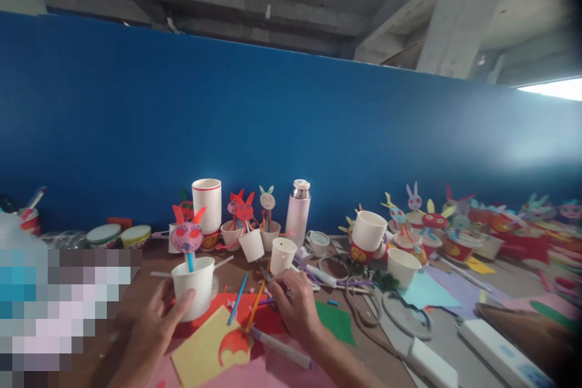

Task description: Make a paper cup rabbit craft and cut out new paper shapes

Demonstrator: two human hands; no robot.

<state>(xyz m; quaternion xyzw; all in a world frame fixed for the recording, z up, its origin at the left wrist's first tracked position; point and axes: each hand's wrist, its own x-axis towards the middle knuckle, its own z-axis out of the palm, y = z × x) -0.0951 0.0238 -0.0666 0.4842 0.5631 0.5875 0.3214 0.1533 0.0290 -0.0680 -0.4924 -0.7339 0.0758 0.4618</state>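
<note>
"Head camera: what is the left hand (167,310) doing?"

"It's holding a white cup (197,286) by the side, with the thumb pressing along the front and the fingers reaching around the back. The cup is standing roughly upright, at the left of the work area."

"And what is rising out of it?"

"A pink paper face (188,238) with red ears is sitting on top of a blue stick (190,262). A pale straw (224,262) is poking out past the rim on the right."

"What about the right hand (297,298)?"

"Its fingers are bending down over the table clutter, near a smaller cup (282,254). I can't tell whether they're gripping anything; the back of the hand is hiding that."

"What's lying between the hands?"

"A blue straw (237,299) and an orange stick (257,305) are lying there. Nearer the camera, a curved red cutout (233,344) is resting partly on yellow paper (193,354), and a marker (282,348) is lying just to its right."

"Anything behind?"

"A cup stack (207,209) and a pink bottle (297,219) are standing before a blue wall (291,115)."
</note>
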